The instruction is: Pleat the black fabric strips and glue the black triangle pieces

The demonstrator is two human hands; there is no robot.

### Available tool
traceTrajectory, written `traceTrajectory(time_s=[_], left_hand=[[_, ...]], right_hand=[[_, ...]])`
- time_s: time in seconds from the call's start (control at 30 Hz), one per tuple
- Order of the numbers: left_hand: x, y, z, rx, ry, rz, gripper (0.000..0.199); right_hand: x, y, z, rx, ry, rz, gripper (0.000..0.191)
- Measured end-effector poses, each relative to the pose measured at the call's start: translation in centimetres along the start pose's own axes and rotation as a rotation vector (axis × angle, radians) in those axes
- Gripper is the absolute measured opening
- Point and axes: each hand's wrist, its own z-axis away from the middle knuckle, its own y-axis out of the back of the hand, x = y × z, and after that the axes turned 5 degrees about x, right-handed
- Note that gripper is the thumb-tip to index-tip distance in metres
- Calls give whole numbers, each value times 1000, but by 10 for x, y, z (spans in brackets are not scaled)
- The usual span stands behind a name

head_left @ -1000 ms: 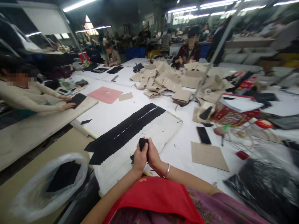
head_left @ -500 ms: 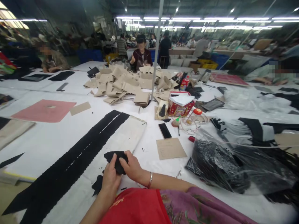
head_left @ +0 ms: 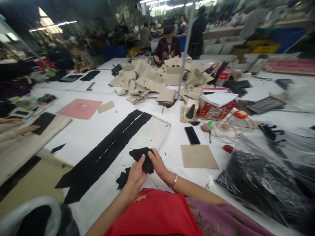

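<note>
A small stack of black fabric pieces [head_left: 142, 154] is held between my two hands, low in the middle of the view. My left hand [head_left: 136, 173] grips it from below, thumb on top. From the right, my right hand [head_left: 157, 164] pinches its edge; a silver bracelet circles that wrist. More black pieces [head_left: 123, 178] lie beside my left hand on a pale cloth [head_left: 157, 131]. Long black strips with jagged edges [head_left: 105, 154] run diagonally across the table to the left of my hands.
Tan pieces [head_left: 150, 77] are heaped at the far middle. A red box [head_left: 214, 109], a phone [head_left: 192, 135], a brown card [head_left: 199, 156] and a plastic bag of black material [head_left: 261, 183] lie to the right. Another person's hands [head_left: 27, 129] rest at the left; a pole [head_left: 186, 49] stands ahead.
The view has turned left, so the table and my hands appear further right. Another person's hands now show at the left edge. Both my hands still hold the black pieces.
</note>
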Motion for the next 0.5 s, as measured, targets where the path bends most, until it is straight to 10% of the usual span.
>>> traceTrajectory(time_s=[0.27,0.5], left_hand=[[14,-1,3,-115,-18,71,34],[34,-14,16,-78,-239,72,41]], right_hand=[[-7,-8,-2,-235,67,-208,52],[-16,-23,-1,-186,59,-267,52]])
